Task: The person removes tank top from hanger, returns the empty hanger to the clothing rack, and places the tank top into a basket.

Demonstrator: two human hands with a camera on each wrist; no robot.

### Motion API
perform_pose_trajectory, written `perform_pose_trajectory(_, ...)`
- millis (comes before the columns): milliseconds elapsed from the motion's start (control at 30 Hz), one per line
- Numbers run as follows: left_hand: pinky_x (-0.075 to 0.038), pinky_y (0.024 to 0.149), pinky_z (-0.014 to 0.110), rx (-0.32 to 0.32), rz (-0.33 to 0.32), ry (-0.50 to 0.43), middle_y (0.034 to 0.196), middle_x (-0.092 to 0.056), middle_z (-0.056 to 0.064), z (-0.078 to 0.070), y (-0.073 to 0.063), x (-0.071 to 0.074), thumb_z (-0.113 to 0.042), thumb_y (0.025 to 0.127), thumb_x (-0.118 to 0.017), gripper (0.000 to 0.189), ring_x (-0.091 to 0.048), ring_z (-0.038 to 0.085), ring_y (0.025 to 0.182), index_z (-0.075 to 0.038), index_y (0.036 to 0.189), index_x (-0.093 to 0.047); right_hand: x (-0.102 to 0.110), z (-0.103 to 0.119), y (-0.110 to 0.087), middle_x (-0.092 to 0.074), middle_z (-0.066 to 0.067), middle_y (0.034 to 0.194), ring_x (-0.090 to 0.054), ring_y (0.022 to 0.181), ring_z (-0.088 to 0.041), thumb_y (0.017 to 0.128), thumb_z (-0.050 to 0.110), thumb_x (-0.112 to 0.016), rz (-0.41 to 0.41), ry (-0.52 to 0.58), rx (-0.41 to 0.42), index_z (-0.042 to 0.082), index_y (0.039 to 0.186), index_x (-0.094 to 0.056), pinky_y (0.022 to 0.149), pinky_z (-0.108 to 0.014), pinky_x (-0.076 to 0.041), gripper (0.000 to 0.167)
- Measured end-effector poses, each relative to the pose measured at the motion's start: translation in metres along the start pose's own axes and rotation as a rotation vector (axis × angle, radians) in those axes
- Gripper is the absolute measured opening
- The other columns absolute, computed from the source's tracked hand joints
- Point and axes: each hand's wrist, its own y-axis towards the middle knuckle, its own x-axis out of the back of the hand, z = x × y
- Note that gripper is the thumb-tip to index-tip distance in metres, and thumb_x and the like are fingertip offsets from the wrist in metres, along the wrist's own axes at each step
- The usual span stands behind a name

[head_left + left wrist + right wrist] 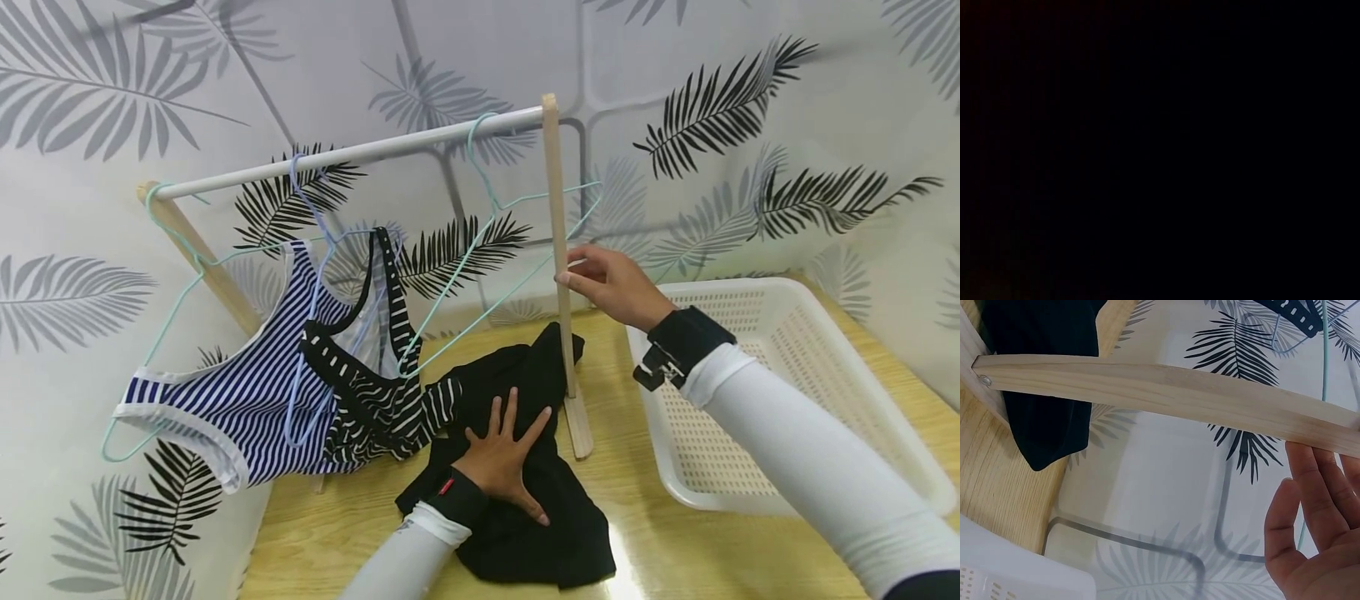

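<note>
With fingers spread, my left hand [501, 467] lies flat on a black garment [558, 533] on the tabletop; the left wrist view is almost entirely black. My right hand [618, 287] holds the wooden post [557, 192] at the right end of a small clothes rack, its thumb across the front. In the right wrist view, fingertips [1300, 453] meet the post's edge, while the thumb is out of sight. A navy-and-white striped top [262, 367] hangs from a green hanger [176, 304]. Beside it is a black-and-white striped garment [367, 417] on a blue hanger [294, 400].
A bare green hanger [450, 287] hangs from the white rail [360, 152] near the right post. On the right, a white perforated basket [678, 492] stands on the wooden table [637, 550], under my right forearm. A leaf-patterned backdrop [525, 50] rises behind the rack.
</note>
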Motion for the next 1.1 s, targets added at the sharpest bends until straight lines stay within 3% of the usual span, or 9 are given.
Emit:
perform_pose_trajectory(200, -0.032, 0.094, 0.072, -0.003, 0.044, 0.045, 0.159, 0.009, 0.019, 0.002, 0.002, -0.002, -0.08, 0.045, -0.076, 0.137, -0.001, 0.044, 0.144, -0.033, 0.155, -0.008, 0.0, 0.003, 0.001, -0.062, -0.018, 0.122, -0.057, 0.117, -0.033, 0.098, 0.03, -0.058, -0.013, -0.014, -0.012, 0.008, 0.131, -0.053, 0.089, -0.049, -0.047, 0.04)
perform_pose_trajectory(400, -0.035, 0.095, 0.066, -0.007, 0.087, 0.047, 0.157, -0.013, 0.019, -0.002, 0.001, -0.001, -0.079, 0.051, -0.075, 0.123, -0.018, 0.04, 0.142, -0.029, 0.151, -0.023, -0.001, 0.002, 0.003, -0.062, -0.018, 0.122, -0.057, 0.116, -0.033, 0.097, 0.03, -0.058, -0.011, 0.0, -0.001, 0.009, 0.13, -0.053, 0.091, -0.049, -0.047, 0.039)
perform_pose_trajectory(667, -0.048, 0.085, 0.044, -0.071, 0.042, 0.074, 0.141, -0.034, 0.014, -0.012, -0.011, 0.0, -0.072, 0.059, -0.076, 0.098, -0.037, 0.032, 0.125, -0.022, 0.135, -0.039, -0.004, 0.0, 0.002, -0.063, -0.018, 0.121, -0.057, 0.117, -0.033, 0.097, 0.031, -0.059, -0.024, 0.004, -0.01, 0.008, 0.13, -0.054, 0.089, -0.048, -0.048, 0.04)
perform_pose_trajectory(867, -0.047, 0.069, 0.028, -0.147, 0.012, 0.044, 0.12, -0.04, 0.009, -0.02, -0.019, 0.001, -0.057, 0.069, -0.08, 0.076, -0.04, 0.025, 0.102, -0.018, 0.124, -0.047, -0.004, -0.002, 0.002, -0.064, -0.018, 0.118, -0.058, 0.115, -0.032, 0.097, 0.029, -0.059, -0.029, 0.023, 0.006, 0.009, 0.127, -0.056, 0.085, -0.047, -0.049, 0.036)
perform_pose_trajectory(1100, -0.047, 0.067, 0.026, -0.117, -0.023, -0.009, 0.118, -0.04, 0.009, -0.026, -0.027, 0.002, -0.048, 0.07, -0.084, 0.067, -0.038, 0.022, 0.098, -0.018, 0.119, -0.051, -0.008, -0.001, 0.0, -0.065, -0.017, 0.118, -0.059, 0.113, -0.031, 0.097, 0.029, -0.058, -0.046, 0.043, 0.014, 0.009, 0.129, -0.056, 0.083, -0.047, -0.048, 0.037)
